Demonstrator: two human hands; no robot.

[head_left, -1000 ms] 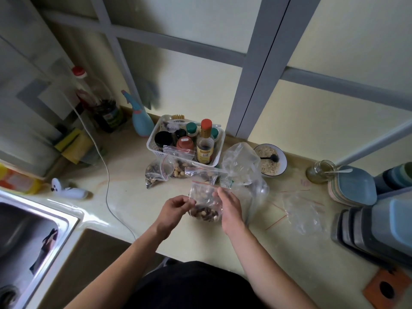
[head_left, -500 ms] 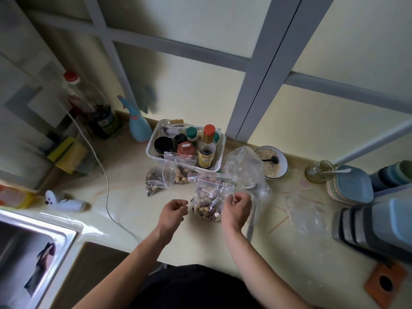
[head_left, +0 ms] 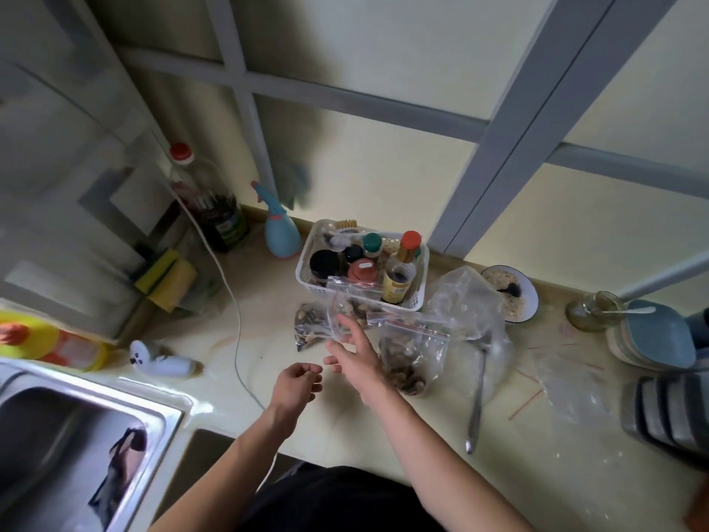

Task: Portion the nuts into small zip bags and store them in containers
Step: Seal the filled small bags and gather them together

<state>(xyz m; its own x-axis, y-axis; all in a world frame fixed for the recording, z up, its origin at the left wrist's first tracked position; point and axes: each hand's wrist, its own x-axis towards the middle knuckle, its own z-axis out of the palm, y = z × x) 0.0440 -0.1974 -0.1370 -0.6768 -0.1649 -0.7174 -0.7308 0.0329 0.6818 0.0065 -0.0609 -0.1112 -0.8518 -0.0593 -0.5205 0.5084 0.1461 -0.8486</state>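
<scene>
On the desk (head_left: 383,435), just short of the basket (head_left: 307,286) — right hand (head_left: 353,355) stretched forward, fingers straight and spread, grip apart and holding nothing. Fingertips over the clear edge of the filled bags (head_left: 307,328) leaning at the basket's foot; touching or just above, impossible to tell. Left hand (head_left: 297,383) close beside it on the near side, fingers loosely curled, grip empty.

Just right of the right wrist, the zip bag (head_left: 414,351): nuts heaped at its near end, red zip line across its far end, long axis running away from the person and tilted a little rightward. Sealed or not — unclear at this blur. Behind it the big bag (head_left: 460,297), slumped and open-mouthed, with a spoon (head_left: 477,397) lying handle-toward-person along its near edge.

Nearer to the zip bag: the right hand, by a clear margin, though pointed past it toward the basket. Judged from this, either a reach for the leaning bags or a short swing right to take the zip bag by its top. Well apart on the right, empty bags (head_left: 568,378) and stacked containers (head_left: 660,339), so a long carry across the desk to store anything.

On labels: a yellow one on the bottle (head_left: 399,278) in the basket, print too small and soft to read. No brand or writing legible anywhere else.
</scene>
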